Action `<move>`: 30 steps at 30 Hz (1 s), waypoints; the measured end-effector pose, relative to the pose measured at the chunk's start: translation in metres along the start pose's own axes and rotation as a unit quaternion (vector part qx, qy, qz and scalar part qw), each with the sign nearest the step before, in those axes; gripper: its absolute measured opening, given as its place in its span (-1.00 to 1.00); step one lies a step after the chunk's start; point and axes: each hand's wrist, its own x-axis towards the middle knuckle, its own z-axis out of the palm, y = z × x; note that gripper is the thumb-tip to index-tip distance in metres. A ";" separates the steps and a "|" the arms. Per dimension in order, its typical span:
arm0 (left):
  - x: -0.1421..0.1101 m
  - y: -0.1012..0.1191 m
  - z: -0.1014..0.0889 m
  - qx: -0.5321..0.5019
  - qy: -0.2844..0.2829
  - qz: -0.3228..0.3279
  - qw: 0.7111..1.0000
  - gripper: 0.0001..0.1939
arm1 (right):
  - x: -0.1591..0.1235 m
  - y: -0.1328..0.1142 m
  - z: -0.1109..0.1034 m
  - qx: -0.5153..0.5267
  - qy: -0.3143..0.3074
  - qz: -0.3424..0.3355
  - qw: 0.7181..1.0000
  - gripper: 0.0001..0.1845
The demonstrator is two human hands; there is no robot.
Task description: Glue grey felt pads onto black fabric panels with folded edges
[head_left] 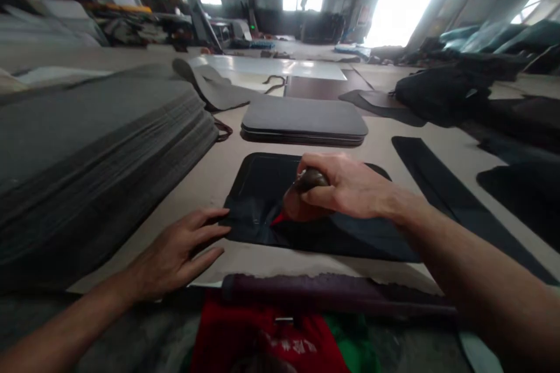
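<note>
A black rounded panel [258, 186] with a faint line along its edge lies flat in front of me. My right hand [339, 186] is over its middle, fingers wrapped round a dark, rounded tool handle [312, 179]. A pointed red tip [278, 219] shows below that fist and meets the panel near some small pale marks; the tool's exact kind I cannot make out. At the panel's left edge, my left hand [186, 250] rests with fingers spread, the fingertips on or just beside the edge.
Behind the panel sits a stack of grey rounded sheets [304, 116]. A tall pile of dark grey sheets [109, 157] fills the left. To the right lie a long black strip [455, 198] and dark material [441, 93]. A ragged maroon roll [324, 291] runs along the table's front edge.
</note>
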 end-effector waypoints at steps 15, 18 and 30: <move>0.001 0.008 -0.004 -0.027 -0.002 -0.018 0.999 -0.68 | 0.030 -0.025 0.018 -0.027 0.012 -0.074 0.997 -0.87; 0.002 0.009 -0.004 -0.028 -0.001 -0.017 0.999 -0.69 | 0.018 -0.016 0.006 -0.049 -0.001 -0.050 0.998 -0.87; 0.000 0.004 -0.001 -0.018 -0.002 -0.010 1.000 -0.67 | -0.072 0.040 -0.026 0.056 -0.008 0.152 0.987 -0.80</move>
